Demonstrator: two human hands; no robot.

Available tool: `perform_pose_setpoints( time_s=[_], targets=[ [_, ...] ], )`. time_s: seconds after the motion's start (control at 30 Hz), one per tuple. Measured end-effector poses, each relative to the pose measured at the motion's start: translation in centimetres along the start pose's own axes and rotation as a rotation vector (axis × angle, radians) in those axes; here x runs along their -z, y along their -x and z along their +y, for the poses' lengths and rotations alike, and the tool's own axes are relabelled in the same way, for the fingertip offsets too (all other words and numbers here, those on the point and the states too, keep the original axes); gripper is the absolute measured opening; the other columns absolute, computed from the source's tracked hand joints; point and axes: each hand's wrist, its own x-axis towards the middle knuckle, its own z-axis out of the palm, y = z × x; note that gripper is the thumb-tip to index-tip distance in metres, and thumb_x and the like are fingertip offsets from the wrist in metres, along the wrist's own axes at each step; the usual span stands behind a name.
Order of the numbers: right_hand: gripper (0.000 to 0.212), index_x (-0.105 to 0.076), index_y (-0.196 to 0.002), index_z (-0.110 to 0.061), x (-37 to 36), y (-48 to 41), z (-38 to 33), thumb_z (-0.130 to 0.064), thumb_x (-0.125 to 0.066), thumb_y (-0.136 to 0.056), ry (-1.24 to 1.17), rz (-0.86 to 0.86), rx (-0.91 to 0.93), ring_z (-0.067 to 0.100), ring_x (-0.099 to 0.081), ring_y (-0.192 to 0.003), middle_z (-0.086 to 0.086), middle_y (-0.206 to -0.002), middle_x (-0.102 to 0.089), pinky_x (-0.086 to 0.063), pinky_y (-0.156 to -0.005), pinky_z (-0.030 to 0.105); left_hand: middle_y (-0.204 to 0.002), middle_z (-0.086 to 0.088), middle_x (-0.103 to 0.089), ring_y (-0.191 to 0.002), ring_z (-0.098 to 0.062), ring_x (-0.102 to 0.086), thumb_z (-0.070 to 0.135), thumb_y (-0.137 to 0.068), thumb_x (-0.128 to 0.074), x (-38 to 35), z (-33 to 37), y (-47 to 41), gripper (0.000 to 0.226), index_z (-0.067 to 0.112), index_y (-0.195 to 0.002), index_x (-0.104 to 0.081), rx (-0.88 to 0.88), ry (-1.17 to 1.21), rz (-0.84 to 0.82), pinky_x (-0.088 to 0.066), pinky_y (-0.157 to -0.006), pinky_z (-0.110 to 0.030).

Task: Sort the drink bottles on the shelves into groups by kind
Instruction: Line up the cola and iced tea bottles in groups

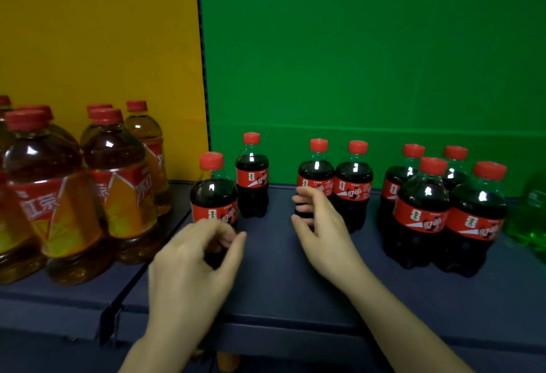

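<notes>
Several small cola bottles with red caps and red labels stand on the dark blue shelf (274,284) in front of the green back panel. My left hand (195,266) curls round the lower part of the leftmost front cola bottle (213,192). My right hand (322,230) wraps its fingers round the lower part of another cola bottle (316,170), which stands beside a neighbouring cola bottle (353,186). One cola bottle (252,177) stands alone between my hands, further back. A cluster of cola bottles (425,213) stands at the right. Both hands are slightly blurred.
Several larger iced tea bottles (118,183) with red caps and amber liquid stand on the left shelf section before a yellow panel. A green drink bottle (531,225) shows at the right edge. A dark divider (204,77) separates the panels.
</notes>
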Motion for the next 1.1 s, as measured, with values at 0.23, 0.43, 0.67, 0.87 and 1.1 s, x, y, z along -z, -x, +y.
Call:
perform_pose_setpoints(
  time_s=[0.23,0.43,0.67,0.87,1.1],
  targets=[
    [0.069,-0.015,-0.146,-0.005,-5.4,-6.7,0.8,-0.014,-0.056,-0.091,-0.010,-0.115,-0.120,0.024,-0.027,-0.138,0.012,-0.150,-0.026,-0.023,-0.114,0.037,-0.094,0.006,-0.051,-0.082,-0.008,-0.051,0.052,-0.059,-0.078,-0.4,-4.0,-0.9,0.062,0.021,-0.100,-0.044,0.262,0.048,0.029,-0.044,-0.066,-0.022],
    [0.086,-0.018,-0.142,-0.010,-7.5,-9.0,1.3,-0.012,-0.074,-0.076,-0.185,-0.104,-0.199,0.024,-0.039,-0.131,0.009,-0.142,-0.040,-0.031,-0.108,0.033,-0.108,0.009,-0.055,-0.092,0.000,-0.053,0.043,-0.050,-0.085,-0.9,-4.8,-2.0,0.080,0.024,-0.115,-0.042,0.366,0.175,-0.070,-0.041,-0.074,-0.011],
    [0.075,-0.028,-0.134,-0.007,-7.7,-8.3,1.1,-0.017,-0.075,-0.076,-0.130,-0.056,-0.180,0.025,-0.044,-0.125,0.011,-0.134,-0.045,-0.037,-0.104,0.036,-0.101,0.009,-0.059,-0.095,-0.013,-0.059,0.042,-0.051,-0.086,-1.6,-4.3,-2.9,0.069,0.025,-0.106,-0.047,0.343,0.126,-0.053,-0.049,-0.081,-0.030],
    [0.072,-0.032,-0.133,-0.008,-4.8,-5.0,0.1,-0.021,-0.074,-0.076,-0.013,0.015,-0.083,0.022,-0.043,-0.125,0.008,-0.133,-0.046,-0.035,-0.104,0.038,-0.097,0.009,-0.063,-0.090,-0.006,-0.061,0.031,-0.047,-0.089,-0.8,-3.3,-3.6,0.073,0.018,-0.108,-0.052,0.348,0.302,-0.044,-0.051,-0.080,-0.026],
    [0.082,-0.030,-0.136,-0.016,1.1,-0.2,1.0,-0.035,-0.076,-0.071,-0.074,0.147,-0.101,0.017,-0.046,-0.125,0.002,-0.134,-0.048,-0.037,-0.105,0.045,-0.097,0.015,-0.063,-0.091,0.003,-0.059,0.036,-0.046,-0.088,-2.5,1.3,-4.9,0.070,0.021,-0.106,-0.055,0.209,0.427,-0.133,-0.050,-0.077,-0.014]
  ],
)
